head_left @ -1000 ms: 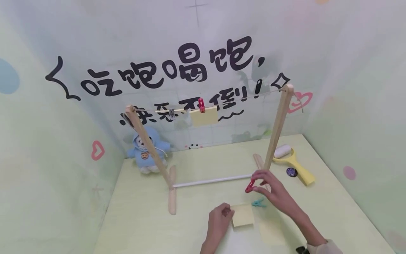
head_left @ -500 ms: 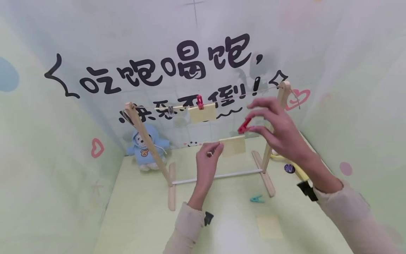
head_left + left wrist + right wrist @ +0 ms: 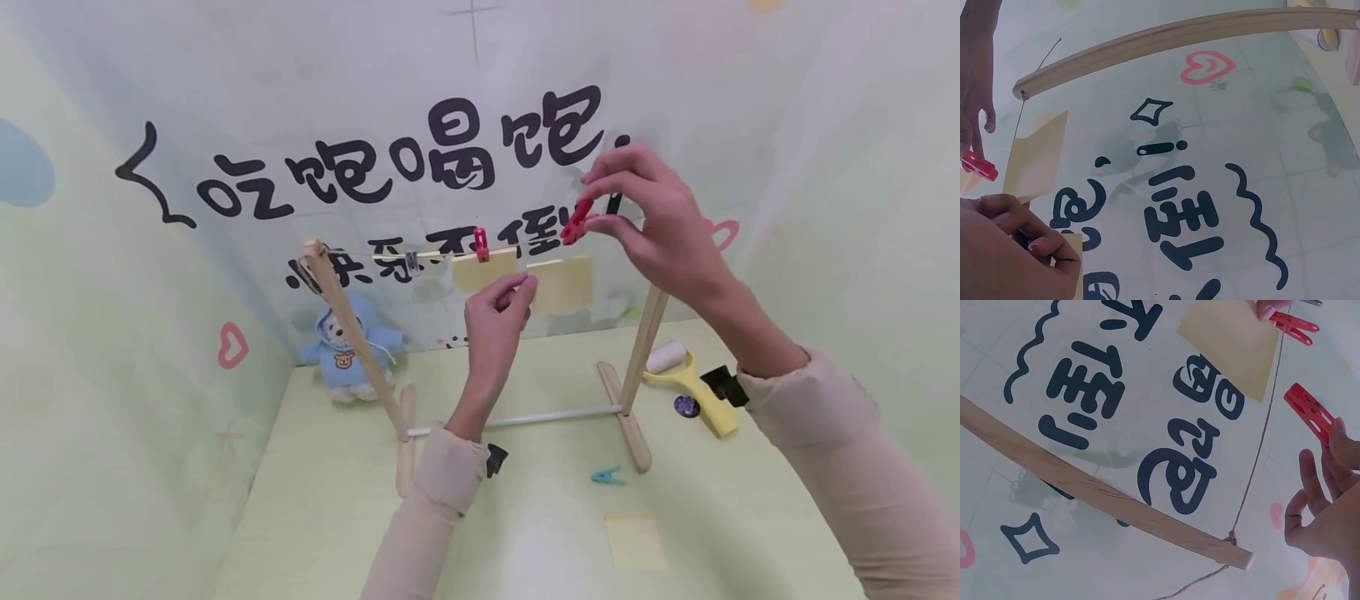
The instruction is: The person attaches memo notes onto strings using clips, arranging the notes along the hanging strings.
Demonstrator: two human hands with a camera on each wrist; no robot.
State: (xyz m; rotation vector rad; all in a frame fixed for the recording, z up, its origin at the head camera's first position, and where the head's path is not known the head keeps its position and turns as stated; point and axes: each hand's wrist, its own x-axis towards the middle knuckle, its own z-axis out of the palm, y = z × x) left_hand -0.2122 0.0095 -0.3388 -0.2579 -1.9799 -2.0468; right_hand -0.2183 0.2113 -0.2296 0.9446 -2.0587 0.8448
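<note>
My left hand [image 3: 498,321] pinches a pale yellow paper note [image 3: 562,285] by its upper left corner, raised up to the string [image 3: 1260,450] of a wooden drying rack. A red clothespin [image 3: 577,223] is between the thumb and fingers of my right hand [image 3: 671,221], just above the note's top edge. In the right wrist view the clothespin stands apart from the string and the note. Left of the held note, another yellow note [image 3: 480,273] hangs under a second red clothespin [image 3: 481,243]. Further left a grey clip [image 3: 412,262] sits on the string.
A teal clothespin [image 3: 607,476] and a yellow note [image 3: 635,542] lie on the table in front. Behind the rack's left post [image 3: 352,325] sits a blue-hooded plush toy [image 3: 348,350]. At right are a yellow lint roller [image 3: 720,412] and a round dark badge [image 3: 686,407].
Both hands have risen from the table to the string. The left carries the note up and the right carries the red clothespin. The teal clothespin and the other table note stay put.
</note>
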